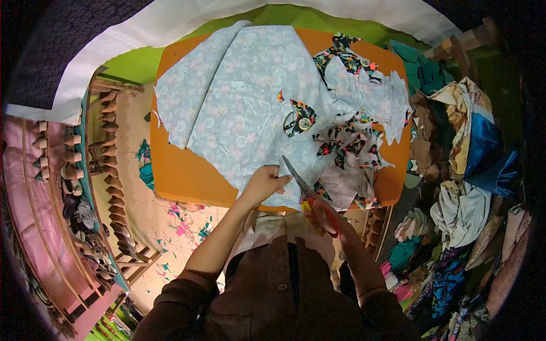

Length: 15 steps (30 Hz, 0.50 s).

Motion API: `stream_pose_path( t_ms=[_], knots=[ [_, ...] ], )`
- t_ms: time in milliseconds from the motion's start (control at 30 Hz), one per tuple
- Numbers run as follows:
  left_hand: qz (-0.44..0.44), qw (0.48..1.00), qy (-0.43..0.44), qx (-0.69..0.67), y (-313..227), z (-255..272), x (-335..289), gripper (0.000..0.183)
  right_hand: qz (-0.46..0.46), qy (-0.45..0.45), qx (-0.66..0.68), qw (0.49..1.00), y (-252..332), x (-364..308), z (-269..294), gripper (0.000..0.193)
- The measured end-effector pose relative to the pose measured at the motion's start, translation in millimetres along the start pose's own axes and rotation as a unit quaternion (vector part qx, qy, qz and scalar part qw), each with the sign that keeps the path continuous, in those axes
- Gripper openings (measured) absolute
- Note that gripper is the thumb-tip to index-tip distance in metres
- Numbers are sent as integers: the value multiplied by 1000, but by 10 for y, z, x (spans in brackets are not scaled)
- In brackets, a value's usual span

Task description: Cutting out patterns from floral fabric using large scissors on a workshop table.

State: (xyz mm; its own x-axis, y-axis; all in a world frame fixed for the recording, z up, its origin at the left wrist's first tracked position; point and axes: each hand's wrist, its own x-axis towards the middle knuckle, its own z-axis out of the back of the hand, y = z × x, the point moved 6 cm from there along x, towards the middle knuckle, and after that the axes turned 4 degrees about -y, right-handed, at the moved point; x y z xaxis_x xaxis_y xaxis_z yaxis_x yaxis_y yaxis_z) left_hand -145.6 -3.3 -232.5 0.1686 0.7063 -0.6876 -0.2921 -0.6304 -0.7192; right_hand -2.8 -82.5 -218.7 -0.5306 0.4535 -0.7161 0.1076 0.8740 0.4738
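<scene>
A large piece of pale blue-grey fabric [244, 85] with a faint print lies over the orange table [170, 173], a fold running along its left part. At its near edge my left hand [265, 183] pinches the fabric between thumb and fingers. My right hand [318, 213] is wrapped round the red and yellow handles of a pair of scissors [296, 176]. Their blades point away from me and to the left, over the fabric close to my left hand. Right of the blades lie crumpled dark floral scraps [344, 139], some with their pale side up.
Heaps of coloured cloth [463, 210] fill the right side beyond the table. On the left stand wooden racks with rows of shoe-shaped pieces [112, 170]. Small scraps [182, 227] litter the tiled floor.
</scene>
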Motion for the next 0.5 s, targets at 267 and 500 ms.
stream_pose_path(
  t_ms=[267,500],
  knots=[
    [-12,1000,17,-10,-12,-27,2,39,9,26,52,998,-100,39,3,52],
    [-17,1000,21,-9,-39,-28,-38,43,-22,13,97,995,-239,88,112,61]
  ],
)
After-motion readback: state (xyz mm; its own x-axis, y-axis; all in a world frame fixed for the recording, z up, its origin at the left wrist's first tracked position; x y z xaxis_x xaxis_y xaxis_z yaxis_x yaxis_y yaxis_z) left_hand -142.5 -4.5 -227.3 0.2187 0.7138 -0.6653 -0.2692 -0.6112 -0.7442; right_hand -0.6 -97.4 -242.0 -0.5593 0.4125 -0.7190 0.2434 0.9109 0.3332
